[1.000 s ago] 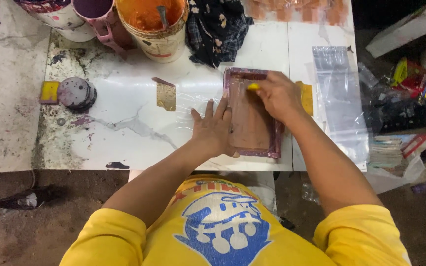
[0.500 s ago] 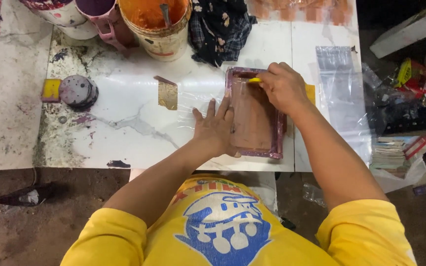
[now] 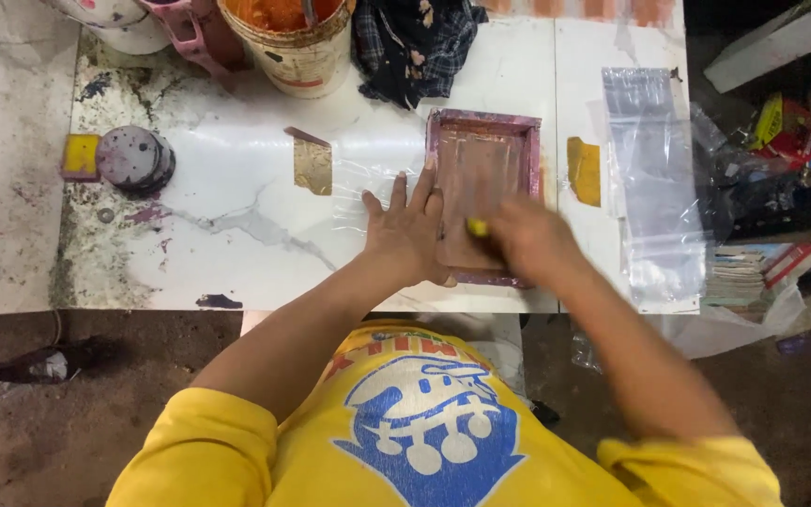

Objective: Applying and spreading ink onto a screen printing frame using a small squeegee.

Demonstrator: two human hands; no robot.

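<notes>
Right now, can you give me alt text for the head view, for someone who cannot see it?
A person in a yellow shirt presses the left hand flat on the edge of a small purple printing frame on a white table, while the blurred right hand holds a yellow scraper inside it. A bucket of orange paint stands behind.

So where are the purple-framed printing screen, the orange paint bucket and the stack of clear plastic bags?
Purple-framed printing screen [image 3: 483, 169]: head view, on the mesh inside the frame.
Orange paint bucket [image 3: 304, 64]: head view, on its cream outer wall.
Stack of clear plastic bags [image 3: 654, 178]: head view, on the middle of the top bag.
</notes>
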